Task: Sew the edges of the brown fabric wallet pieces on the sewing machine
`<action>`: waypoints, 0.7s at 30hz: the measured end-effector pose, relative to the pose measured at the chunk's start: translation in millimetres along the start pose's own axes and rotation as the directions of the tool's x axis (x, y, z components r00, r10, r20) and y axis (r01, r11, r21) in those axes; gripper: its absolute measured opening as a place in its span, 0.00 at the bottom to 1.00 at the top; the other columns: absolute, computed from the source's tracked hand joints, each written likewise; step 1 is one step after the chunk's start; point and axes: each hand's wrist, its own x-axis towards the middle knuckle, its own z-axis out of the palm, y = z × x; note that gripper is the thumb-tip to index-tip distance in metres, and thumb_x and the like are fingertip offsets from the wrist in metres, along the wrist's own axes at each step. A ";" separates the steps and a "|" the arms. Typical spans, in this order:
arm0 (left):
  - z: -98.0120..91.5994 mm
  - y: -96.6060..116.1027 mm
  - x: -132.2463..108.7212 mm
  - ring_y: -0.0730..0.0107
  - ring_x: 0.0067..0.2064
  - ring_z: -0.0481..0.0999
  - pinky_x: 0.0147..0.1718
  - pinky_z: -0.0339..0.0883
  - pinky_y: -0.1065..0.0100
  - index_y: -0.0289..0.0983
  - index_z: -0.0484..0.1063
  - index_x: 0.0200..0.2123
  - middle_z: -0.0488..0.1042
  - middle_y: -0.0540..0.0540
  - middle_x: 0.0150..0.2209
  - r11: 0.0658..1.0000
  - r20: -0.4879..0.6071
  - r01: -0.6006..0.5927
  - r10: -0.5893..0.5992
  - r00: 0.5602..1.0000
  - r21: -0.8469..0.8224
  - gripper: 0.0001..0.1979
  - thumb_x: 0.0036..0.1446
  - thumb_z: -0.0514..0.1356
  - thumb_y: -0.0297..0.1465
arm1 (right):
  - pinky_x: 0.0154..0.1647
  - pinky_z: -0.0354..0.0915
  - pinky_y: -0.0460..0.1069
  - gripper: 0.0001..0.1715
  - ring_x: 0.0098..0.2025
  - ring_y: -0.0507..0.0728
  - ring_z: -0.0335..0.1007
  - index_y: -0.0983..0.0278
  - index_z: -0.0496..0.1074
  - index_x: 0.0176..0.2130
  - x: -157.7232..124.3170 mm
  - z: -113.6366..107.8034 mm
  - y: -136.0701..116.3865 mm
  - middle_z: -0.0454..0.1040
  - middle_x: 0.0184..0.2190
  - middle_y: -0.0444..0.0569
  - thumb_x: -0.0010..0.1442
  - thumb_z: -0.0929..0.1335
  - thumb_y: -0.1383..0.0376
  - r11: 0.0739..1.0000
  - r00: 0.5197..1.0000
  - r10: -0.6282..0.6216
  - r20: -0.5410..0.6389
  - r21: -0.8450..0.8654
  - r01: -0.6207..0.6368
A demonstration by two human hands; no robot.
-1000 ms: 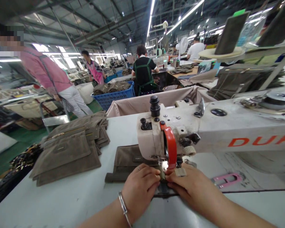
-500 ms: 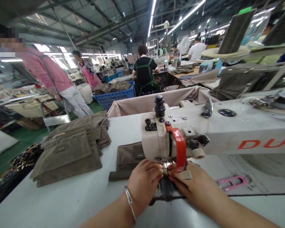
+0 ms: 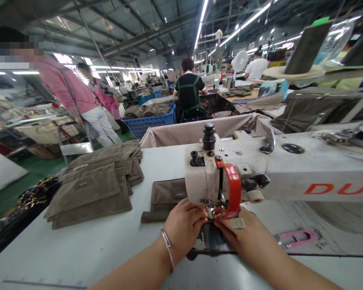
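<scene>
Since a second ago, a pink-aproned co-worker (image 3: pixel 106 98) has shifted leftward in the head view. Brown fabric (image 3: pixel 166 192) lies just beyond the left hand (image 3: pixel 184 225), partly behind the sewing machine (image 3: pixel 199 177); left and right hand (image 3: pixel 249 231) bunch fingertips by its needle, grip unclear.

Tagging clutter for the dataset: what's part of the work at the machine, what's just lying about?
Likely in the job: left hand, right hand, sewing machine, brown piece at its head.

Likely just about: pink snips, brown stack (maybe same batch), blue basket.
</scene>
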 end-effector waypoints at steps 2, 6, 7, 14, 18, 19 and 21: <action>0.6 -0.4 -0.3 0.66 0.38 0.75 0.42 0.70 0.65 0.40 0.76 0.31 0.79 0.51 0.33 1.000 -0.001 0.004 -0.004 1.000 -0.002 0.05 0.53 0.65 0.23 | 0.39 0.69 0.50 0.10 0.38 0.57 0.69 0.64 0.73 0.37 0.1 0.4 0.1 0.74 0.35 0.52 0.62 0.62 0.72 1.000 1.000 0.007 -0.005 -0.005 -0.007; 1.4 -1.7 0.2 0.66 0.39 0.75 0.42 0.70 0.64 0.40 0.76 0.31 0.79 0.51 0.34 1.000 0.002 0.021 -0.021 1.000 0.001 0.06 0.53 0.65 0.23 | 0.39 0.69 0.52 0.11 0.38 0.58 0.69 0.63 0.73 0.39 -1.7 2.8 2.6 0.74 0.36 0.52 0.62 0.62 0.72 0.999 1.000 0.016 0.009 -0.039 -0.016; 1.4 -1.8 0.5 0.65 0.39 0.75 0.42 0.70 0.64 0.40 0.76 0.31 0.79 0.51 0.33 1.000 0.006 0.025 -0.025 1.000 0.002 0.06 0.53 0.65 0.23 | 0.39 0.69 0.52 0.11 0.38 0.58 0.69 0.63 0.73 0.39 -2.3 3.4 3.4 0.74 0.36 0.52 0.62 0.62 0.71 0.999 1.000 0.019 0.011 -0.042 -0.018; 1.2 -1.7 1.5 0.65 0.38 0.75 0.41 0.71 0.64 0.40 0.77 0.31 0.79 0.51 0.34 0.999 0.023 0.046 -0.046 0.999 0.001 0.06 0.52 0.66 0.23 | 0.40 0.69 0.52 0.09 0.39 0.58 0.70 0.62 0.73 0.37 -3.0 4.2 4.4 0.74 0.35 0.52 0.62 0.63 0.71 0.998 0.998 0.036 0.046 -0.057 -0.033; 2.8 -4.0 1.1 0.65 0.39 0.75 0.41 0.70 0.63 0.40 0.76 0.30 0.79 0.50 0.33 0.999 0.040 0.050 -0.049 0.998 -0.008 0.06 0.53 0.65 0.23 | 0.40 0.70 0.52 0.11 0.39 0.58 0.71 0.62 0.73 0.36 -1.2 5.5 4.2 0.75 0.35 0.52 0.62 0.62 0.71 0.996 0.998 0.057 0.036 -0.076 -0.054; 3.2 -4.4 1.1 0.65 0.39 0.75 0.41 0.70 0.63 0.40 0.76 0.29 0.79 0.50 0.33 0.999 0.046 0.050 -0.050 0.998 -0.005 0.06 0.53 0.65 0.23 | 0.40 0.70 0.53 0.11 0.39 0.59 0.71 0.62 0.73 0.36 -1.5 6.1 5.1 0.75 0.36 0.52 0.62 0.62 0.70 0.996 0.998 0.059 0.034 -0.076 -0.056; 4.1 -4.3 1.0 0.64 0.39 0.75 0.42 0.70 0.62 0.40 0.76 0.30 0.79 0.50 0.33 0.999 0.061 0.049 -0.050 0.997 0.017 0.05 0.53 0.65 0.24 | 0.40 0.71 0.53 0.11 0.39 0.59 0.72 0.61 0.74 0.37 -4.6 7.4 8.6 0.75 0.37 0.52 0.62 0.62 0.70 0.996 0.998 0.051 0.031 -0.076 -0.048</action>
